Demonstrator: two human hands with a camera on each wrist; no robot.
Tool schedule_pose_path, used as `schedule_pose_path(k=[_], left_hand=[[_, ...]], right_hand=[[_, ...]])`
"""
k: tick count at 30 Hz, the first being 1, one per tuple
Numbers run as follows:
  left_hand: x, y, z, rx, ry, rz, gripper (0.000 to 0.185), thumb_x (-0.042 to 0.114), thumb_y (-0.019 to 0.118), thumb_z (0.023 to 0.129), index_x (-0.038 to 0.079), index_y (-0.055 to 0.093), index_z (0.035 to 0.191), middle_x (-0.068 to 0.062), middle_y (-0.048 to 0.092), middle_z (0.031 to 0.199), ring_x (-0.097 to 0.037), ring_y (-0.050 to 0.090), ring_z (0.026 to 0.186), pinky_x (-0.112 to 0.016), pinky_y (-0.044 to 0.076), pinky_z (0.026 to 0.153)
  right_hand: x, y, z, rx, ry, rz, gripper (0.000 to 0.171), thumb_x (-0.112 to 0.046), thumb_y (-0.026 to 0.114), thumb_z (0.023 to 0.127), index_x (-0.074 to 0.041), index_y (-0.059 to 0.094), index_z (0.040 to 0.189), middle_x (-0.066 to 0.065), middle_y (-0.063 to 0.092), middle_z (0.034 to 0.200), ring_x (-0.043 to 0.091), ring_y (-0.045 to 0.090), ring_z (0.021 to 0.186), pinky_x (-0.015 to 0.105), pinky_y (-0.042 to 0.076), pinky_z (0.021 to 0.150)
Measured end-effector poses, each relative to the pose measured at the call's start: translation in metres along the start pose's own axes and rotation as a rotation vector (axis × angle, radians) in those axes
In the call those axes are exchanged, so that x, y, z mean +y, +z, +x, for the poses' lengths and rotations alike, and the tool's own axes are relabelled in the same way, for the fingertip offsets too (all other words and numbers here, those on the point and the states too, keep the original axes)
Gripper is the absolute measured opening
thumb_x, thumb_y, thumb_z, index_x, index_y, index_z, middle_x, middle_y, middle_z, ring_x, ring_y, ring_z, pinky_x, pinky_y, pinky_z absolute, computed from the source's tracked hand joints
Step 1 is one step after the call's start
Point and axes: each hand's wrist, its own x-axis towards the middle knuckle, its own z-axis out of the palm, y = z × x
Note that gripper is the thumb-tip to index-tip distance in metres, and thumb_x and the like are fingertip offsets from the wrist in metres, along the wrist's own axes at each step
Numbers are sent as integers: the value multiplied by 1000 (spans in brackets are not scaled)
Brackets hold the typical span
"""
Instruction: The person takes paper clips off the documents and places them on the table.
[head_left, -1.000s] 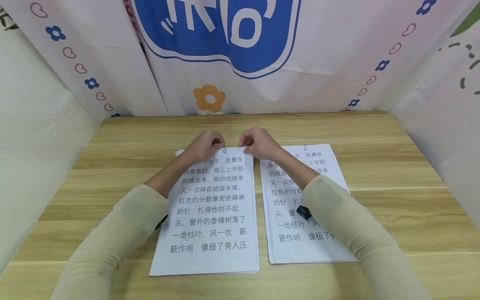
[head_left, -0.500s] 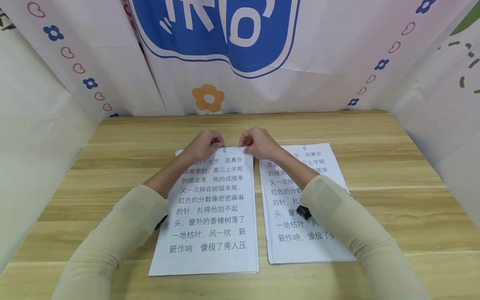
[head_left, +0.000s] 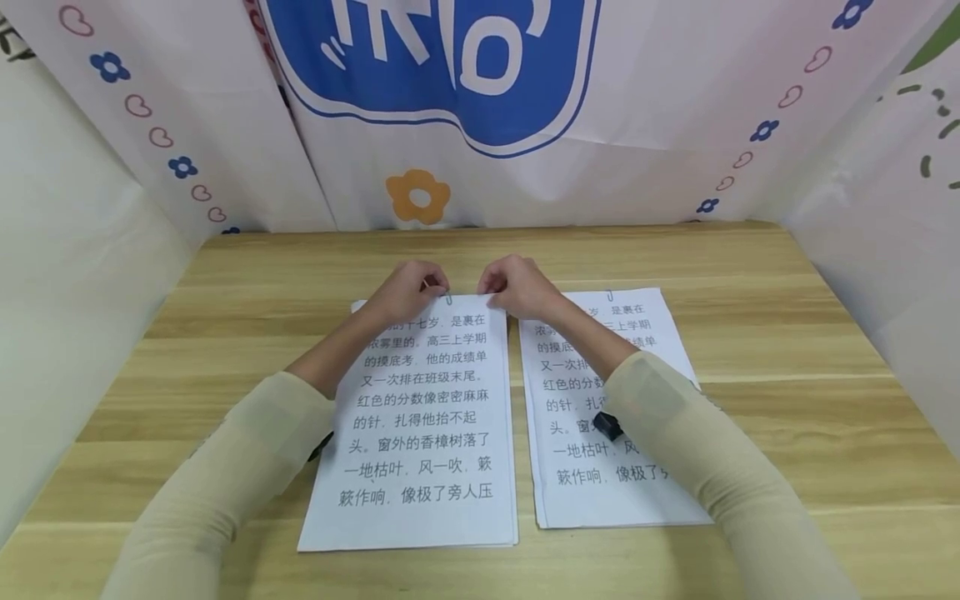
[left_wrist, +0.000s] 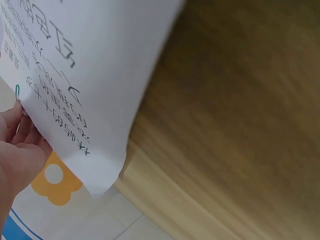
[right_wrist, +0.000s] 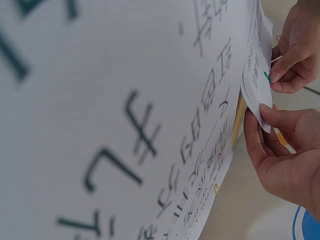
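Near: left-hand stack of white printed paper sheets, flat on the light wooden table. At its far edge: left hand pinching the small green wire paper clip; right hand pinching the edge. Best practice, judged: sheets kept squared, clip slid straight. Beyond: second clipped white stack.

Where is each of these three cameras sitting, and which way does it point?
Head: worn on the head, looking forward and down at two paper stacks on the wooden table; both sleeved arms show.
Left wrist: low beside the left hand, looking along the left paper stack.
Right wrist: close to the sheets, facing the right hand; the left hand shows beyond.
Shared: all three show the green paper clip on the left paper stack.
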Motion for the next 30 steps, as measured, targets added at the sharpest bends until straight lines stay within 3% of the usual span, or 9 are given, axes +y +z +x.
schedule_pose_path(k=[30], left_hand=[[-1,4,0,56,-55,-44,11,1,56,105,-4,66,104,-17,65,101,-27,61,94,-34,55,86]], right_hand=[[-2,0,-1,4,0,-2,14,10,69,90,1,74,100,13,72,97,25,66,92,33,56,86]])
